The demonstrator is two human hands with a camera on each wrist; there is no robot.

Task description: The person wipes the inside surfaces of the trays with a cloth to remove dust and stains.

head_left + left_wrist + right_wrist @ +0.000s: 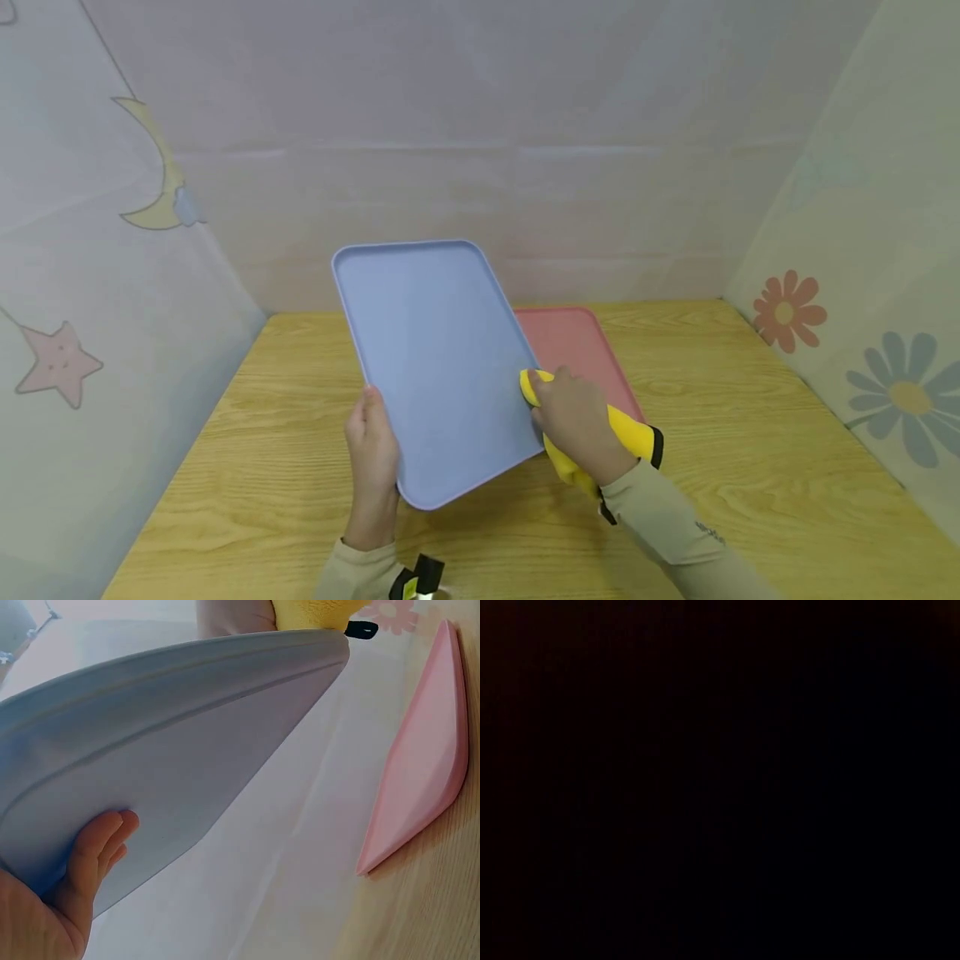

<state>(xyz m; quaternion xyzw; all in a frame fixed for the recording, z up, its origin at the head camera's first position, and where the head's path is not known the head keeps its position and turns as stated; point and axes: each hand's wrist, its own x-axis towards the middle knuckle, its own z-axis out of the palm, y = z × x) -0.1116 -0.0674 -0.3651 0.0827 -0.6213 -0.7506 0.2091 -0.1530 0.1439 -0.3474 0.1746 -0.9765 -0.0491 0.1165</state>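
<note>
A light blue rectangular tray [442, 358] is held up at a tilt above the table, its inner face toward me in the head view. My left hand [372, 450] grips its left edge, thumb at the rim; in the left wrist view the fingers [97, 844] lie against its underside. My right hand [576, 417] holds a yellow cloth [633, 432] with black trim at the tray's right edge. Part of the cloth is hidden under the hand. The right wrist view is almost wholly black.
A pink tray [577, 346] lies on the wooden table [262, 467] behind the blue one, partly covered by it in the head view. Pale printed sheets [480, 167] stand around the table's back and sides.
</note>
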